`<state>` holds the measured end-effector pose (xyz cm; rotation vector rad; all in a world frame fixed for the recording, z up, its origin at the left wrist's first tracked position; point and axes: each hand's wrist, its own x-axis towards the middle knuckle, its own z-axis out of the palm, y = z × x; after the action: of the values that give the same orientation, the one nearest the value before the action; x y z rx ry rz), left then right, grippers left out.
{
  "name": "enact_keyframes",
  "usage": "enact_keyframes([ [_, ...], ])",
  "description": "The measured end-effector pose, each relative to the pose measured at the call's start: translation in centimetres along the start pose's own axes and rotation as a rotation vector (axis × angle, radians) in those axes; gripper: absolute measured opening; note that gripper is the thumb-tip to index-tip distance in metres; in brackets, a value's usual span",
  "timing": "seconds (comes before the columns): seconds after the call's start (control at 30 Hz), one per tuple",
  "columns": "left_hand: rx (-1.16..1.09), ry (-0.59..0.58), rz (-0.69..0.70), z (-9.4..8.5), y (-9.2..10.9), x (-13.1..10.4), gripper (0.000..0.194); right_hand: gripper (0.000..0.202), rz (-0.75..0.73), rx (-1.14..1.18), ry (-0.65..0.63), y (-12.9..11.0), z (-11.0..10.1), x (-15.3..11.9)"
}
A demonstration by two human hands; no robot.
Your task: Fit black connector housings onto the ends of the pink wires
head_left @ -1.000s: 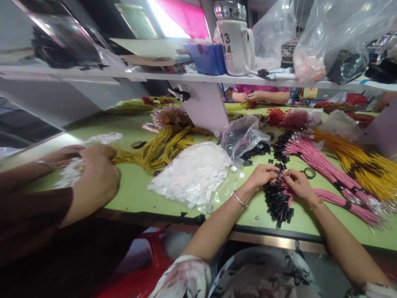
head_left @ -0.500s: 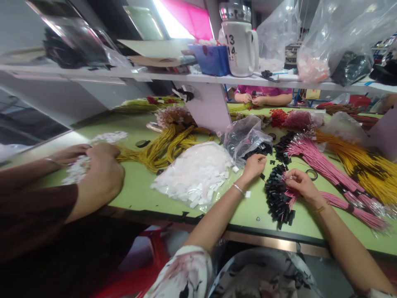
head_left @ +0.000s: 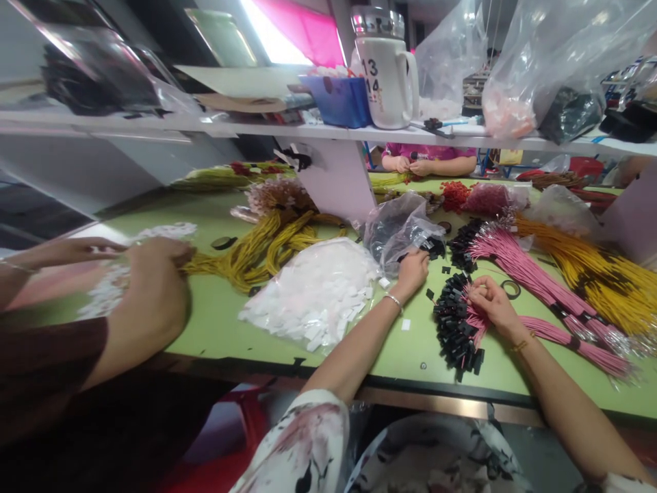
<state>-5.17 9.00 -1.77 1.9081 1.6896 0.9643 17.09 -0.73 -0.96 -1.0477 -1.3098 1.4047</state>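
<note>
Hands apart, left hand point(head_left: 413, 271) at loose black connectors point(head_left: 434, 245), its grip unclear, right hand point(head_left: 493, 305) pinching pink wires point(head_left: 478, 322), black housings point(head_left: 454, 327) clustered left of it, clear bag point(head_left: 391, 226) beyond left hand

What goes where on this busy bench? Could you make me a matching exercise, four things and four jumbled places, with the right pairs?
Things
1. mug
2. left hand
3. right hand
4. bag of white pieces

Places
A. at the pink wires
B. lying on the green table
C. up on the shelf
D. at the loose black parts

Pairs: 1-C, 2-D, 3-A, 4-B
</note>
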Motion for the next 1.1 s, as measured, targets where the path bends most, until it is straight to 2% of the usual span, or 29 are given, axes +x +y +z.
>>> enact_keyframes([
  [0.07,-0.245,-0.021,0.032,-0.2,1.3,-0.7,0.024,0.040,-0.022,-0.024,0.024,0.1,0.1,-0.1],
  [0.2,-0.701,-0.237,-0.051,-0.5,4.0,-2.9,0.021,0.032,-0.092,-0.094,0.075,0.1,0.3,-0.1],
  [0.3,-0.877,-0.319,-0.111,-0.7,5.3,-4.6,0.020,0.028,-0.141,-0.138,0.110,0.2,0.5,0.0],
  [0.43,-1.068,-0.377,-0.178,-0.7,6.0,-6.1,0.035,0.027,-0.158,-0.180,0.130,0.5,0.7,0.2],
  [0.7,-1.098,-0.356,-0.255,-0.3,6.0,-6.6,0.035,0.032,-0.076,-0.161,0.045,-0.2,0.8,0.0],
  [1.1,-1.088,-0.438,-0.286,-0.2,5.6,-6.5,0.029,0.023,0.025,-0.106,-0.119,-1.2,0.6,0.0],
])
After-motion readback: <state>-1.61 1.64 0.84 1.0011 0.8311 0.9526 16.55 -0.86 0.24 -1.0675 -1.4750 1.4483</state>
